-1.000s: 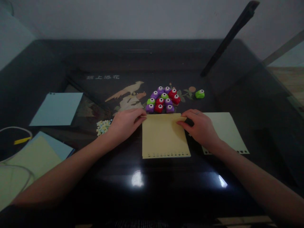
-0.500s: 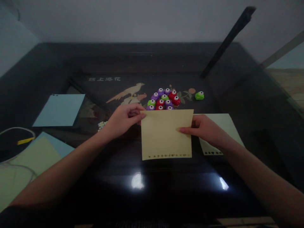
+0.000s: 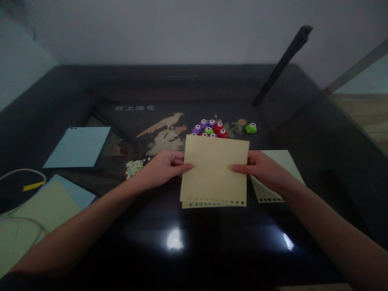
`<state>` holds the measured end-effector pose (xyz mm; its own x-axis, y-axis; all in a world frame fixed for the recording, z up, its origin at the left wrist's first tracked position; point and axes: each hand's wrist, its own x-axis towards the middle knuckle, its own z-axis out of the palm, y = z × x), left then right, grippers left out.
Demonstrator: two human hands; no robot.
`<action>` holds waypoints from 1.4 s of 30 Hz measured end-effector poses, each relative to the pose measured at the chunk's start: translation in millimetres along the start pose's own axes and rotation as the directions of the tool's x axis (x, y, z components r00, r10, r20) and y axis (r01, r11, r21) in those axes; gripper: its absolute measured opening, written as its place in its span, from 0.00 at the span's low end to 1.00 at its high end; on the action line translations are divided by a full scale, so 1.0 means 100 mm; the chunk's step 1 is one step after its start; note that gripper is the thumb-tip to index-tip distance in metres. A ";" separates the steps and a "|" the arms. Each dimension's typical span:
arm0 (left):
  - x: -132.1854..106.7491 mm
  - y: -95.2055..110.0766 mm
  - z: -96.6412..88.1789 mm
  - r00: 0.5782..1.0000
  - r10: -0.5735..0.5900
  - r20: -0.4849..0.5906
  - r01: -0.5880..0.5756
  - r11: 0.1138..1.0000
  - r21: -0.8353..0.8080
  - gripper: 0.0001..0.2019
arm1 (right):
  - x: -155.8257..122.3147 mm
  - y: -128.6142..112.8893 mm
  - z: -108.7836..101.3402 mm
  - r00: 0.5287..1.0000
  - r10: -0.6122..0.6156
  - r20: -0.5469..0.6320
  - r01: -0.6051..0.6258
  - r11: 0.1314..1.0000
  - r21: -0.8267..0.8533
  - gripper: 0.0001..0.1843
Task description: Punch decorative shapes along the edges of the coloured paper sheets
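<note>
one line of pale chinese characters [image 3: 135,108] stands on the dark inlaid tabletop [image 3: 182,89], well beyond the left hand [image 3: 162,167] and slightly to its left, beside the bird inlay [image 3: 163,121]. it seems to read 上添花; the first character is too blurred to tell.

The pale yellow sheet [image 3: 214,169] between my left hand [image 3: 165,167] and my right hand [image 3: 262,167] has 1 row of small punched shapes along its lower edge, and these look dark. The greenish sheet [image 3: 283,161] at the right is paler and has the same kind of dark row. The cluster of punches [image 3: 209,128] is purple, green and red, each with a white top. The single punch [image 3: 251,128] is bright green. The table [image 3: 212,242] is glossy black, with a beige bird inlay [image 3: 165,129] and white characters [image 3: 135,108]. The confetti [image 3: 134,166] is pale yellow and pale blue. The light blue sheet [image 3: 78,140] is plain.
</note>
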<state>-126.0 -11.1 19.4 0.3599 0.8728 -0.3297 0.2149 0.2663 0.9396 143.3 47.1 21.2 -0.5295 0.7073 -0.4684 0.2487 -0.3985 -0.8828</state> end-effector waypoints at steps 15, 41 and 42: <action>-0.03 0.07 0.03 0.997 0.028 -0.076 -0.027 1.000 0.005 0.14 | -0.05 -0.04 0.02 1.000 0.002 0.020 -0.002 0.999 -0.042 0.14; -0.03 0.10 0.03 0.964 0.213 -0.158 -0.185 0.968 0.171 0.09 | -0.13 -0.04 -0.16 0.979 -0.111 -0.171 0.074 0.975 -0.210 0.15; -0.02 0.09 0.01 0.963 0.210 -0.166 -0.180 0.967 0.179 0.09 | -0.16 -0.02 -0.21 0.971 -0.121 -0.208 0.077 0.975 -0.208 0.16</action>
<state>-123.8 -11.3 28.6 0.2409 0.9649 -0.1049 0.3051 0.0273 0.9519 167.9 49.0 29.5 -0.3750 0.8564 -0.3550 0.3706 -0.2125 -0.9041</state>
